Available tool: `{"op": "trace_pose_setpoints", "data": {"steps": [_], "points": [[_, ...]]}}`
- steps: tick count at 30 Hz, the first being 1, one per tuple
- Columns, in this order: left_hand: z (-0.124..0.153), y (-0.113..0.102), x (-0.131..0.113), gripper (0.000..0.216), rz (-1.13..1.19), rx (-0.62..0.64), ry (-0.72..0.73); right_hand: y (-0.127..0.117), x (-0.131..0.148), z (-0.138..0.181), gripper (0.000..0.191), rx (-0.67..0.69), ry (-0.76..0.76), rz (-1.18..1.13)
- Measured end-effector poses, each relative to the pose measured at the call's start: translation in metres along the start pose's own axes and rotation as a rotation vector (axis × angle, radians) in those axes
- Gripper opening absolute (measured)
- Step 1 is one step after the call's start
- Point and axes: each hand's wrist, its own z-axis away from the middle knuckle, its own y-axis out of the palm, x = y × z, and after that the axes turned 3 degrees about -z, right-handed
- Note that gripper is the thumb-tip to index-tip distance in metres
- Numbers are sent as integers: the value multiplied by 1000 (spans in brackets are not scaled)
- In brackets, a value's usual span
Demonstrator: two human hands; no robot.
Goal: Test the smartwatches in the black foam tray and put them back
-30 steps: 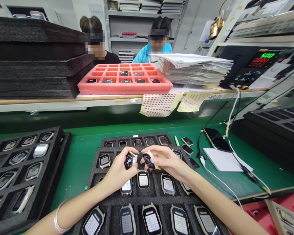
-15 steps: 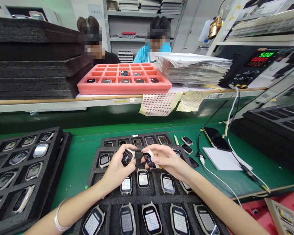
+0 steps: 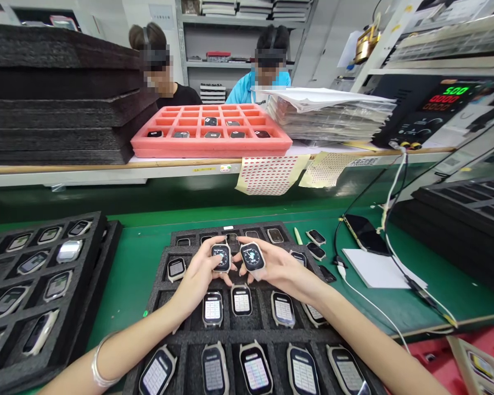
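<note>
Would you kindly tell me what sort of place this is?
Probably a smartwatch assembly or testing workshop: a black foam tray holds rows of strapless watches, a black instrument shows lit digits, and foam slabs are stacked.

Left hand (image 3: 200, 270), right hand (image 3: 279, 267) bare; left forearm (image 3: 148, 333) — shiny silver bangle (image 3: 95, 366)

- The green workbench (image 3: 121, 269) is supporting the lower group.
- A central foam tray (image 3: 239, 333) is lying in the near middle; a left tray stack (image 3: 80, 285) and a right tray stack (image 3: 436, 236) are flanking it.
- A light pen (image 3: 297, 236), two watch heads (image 3: 316, 236), a phone (image 3: 366, 234) and a white pad (image 3: 381, 269) are lying between the central and right positions.
- A small dark item (image 3: 327, 273), possibly a watch part, is lying near the watch heads.
- The raised shelf (image 3: 66, 174) is carrying black foam slabs (image 3: 57, 109), a red foam tray (image 3: 209, 148), a paper-topped stack (image 3: 325, 120) and a power supply (image 3: 399, 104).
</note>
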Motion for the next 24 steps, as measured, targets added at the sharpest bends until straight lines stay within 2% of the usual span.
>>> {"op": "trace_pose_setpoints", "data": {"steps": [2, 4, 9, 13, 16, 20, 24], "points": [[-1, 0, -2, 30, 67, 11, -9, -2, -2, 0, 73, 18, -16, 43], [-1, 0, -3, 29, 98, 20, -13, -3, -5, -1, 75, 9, -46, 99], [1, 1, -3, 28, 110, 16, -25, -3, -10, -1, 67, -21, -149, 339], [0, 0, -3, 29, 110, 26, -31, -2, -6, 0, 54, -127, -202, 680], [-1, -2, -2, 31, 110, 41, -28, 1, -3, 2, 47, -186, -264, 827], [-1, -1, -3, 33, 114, 54, -53, 4, -3, 3, 46, -244, -268, 825], [1, 1, -5, 36, 64, 39, -63, 4, -7, 2, 51, -242, -179, 633]]}}
